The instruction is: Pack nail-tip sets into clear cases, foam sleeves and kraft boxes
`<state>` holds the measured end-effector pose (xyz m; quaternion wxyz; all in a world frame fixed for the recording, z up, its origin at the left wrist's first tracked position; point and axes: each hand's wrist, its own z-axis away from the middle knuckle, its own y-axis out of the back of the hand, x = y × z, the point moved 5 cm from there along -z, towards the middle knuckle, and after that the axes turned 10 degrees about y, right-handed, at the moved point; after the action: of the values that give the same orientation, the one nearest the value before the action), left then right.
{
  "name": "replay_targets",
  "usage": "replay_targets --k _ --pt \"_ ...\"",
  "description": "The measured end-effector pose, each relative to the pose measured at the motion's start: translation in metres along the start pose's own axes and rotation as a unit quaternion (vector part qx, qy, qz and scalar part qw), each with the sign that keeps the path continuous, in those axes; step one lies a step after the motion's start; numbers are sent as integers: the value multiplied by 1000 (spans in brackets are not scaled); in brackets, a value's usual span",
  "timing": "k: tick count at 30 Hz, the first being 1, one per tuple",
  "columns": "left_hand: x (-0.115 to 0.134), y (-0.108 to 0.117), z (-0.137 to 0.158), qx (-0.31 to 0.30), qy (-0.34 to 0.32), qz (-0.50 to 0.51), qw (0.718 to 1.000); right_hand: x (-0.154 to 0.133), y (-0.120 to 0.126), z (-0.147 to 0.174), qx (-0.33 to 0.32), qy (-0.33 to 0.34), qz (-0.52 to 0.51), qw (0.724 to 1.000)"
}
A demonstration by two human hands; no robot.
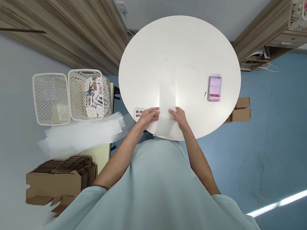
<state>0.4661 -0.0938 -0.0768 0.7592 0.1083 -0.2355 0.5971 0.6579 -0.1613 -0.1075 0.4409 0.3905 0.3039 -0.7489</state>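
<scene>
A long, translucent white wrapping sheet (167, 100) lies on the round white table (184, 35), its near end reaching the table's front edge. Along its left edge, my left hand (149, 117) has its fingers closed on the sheet. My right hand (179, 116) pinches the opposite edge, thumb on top. Just left of my left hand sits a small clear pack (138, 112) with several reddish-brown pieces, partly covered by that hand.
On the right of the table lies a pink-purple, blurred rectangular object (215, 88). A white basket (81, 103) to the left holds several small packs. Beside it are a pile of translucent sheets (84, 134) and stacked flat cardboard boxes (56, 183). Cartons (241, 110) stand right of the table.
</scene>
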Motion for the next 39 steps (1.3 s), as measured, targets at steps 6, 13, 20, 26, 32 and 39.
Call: replay_targets --k 6,13,20,26,32,39 --pt "-2 0 10 -46 6 2 999 8 5 6 8 6 -12 1000" --pt "-9 2 13 -13 -34 -68 997 8 -1 9 13 24 1 1000" --pt "-8 11 12 64 -113 -169 977 5 -8 13 30 26 26 999" --pt "-13 10 16 74 -130 -210 966 7 -9 13 46 44 66 996" --pt "-19 7 17 108 -106 -191 970 9 -12 14 47 59 107 991" --pt "-21 7 17 155 -53 -229 960 8 -15 14 63 77 172 980"
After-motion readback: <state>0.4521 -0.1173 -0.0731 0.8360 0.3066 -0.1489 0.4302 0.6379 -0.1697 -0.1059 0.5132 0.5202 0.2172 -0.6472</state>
